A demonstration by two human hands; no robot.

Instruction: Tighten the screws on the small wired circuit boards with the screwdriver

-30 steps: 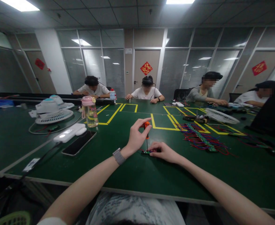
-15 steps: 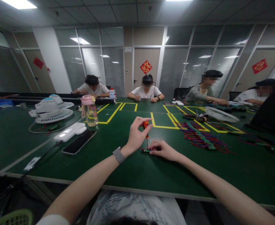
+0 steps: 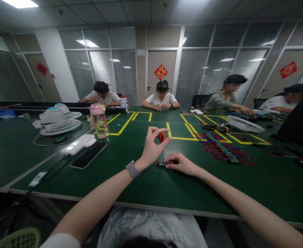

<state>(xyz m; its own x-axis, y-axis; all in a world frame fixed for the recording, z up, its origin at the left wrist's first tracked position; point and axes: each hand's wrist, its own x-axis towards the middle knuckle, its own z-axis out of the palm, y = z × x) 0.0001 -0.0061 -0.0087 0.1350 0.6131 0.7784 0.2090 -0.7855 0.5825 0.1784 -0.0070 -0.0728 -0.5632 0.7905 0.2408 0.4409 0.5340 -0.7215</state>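
My left hand [image 3: 153,146] pinches the orange handle of a small screwdriver [image 3: 162,138] that stands upright, tip down on a small green circuit board [image 3: 162,164] lying on the green table [image 3: 146,186]. A grey watch sits on that wrist. My right hand [image 3: 181,164] rests flat beside the board, its fingertips pressed on the board's right end. Both forearms reach in from the near table edge.
A black phone [image 3: 89,155] and white power bank [image 3: 77,145] lie to the left, near a pink-capped bottle [image 3: 99,121] and white fans [image 3: 58,123]. A bundle of red and blue wired boards [image 3: 222,148] lies to the right. Several other people sit along the far side.
My left fingers have shifted slightly round the screwdriver handle, as in turning it. The view has drifted a little; the right hand stays on the board.
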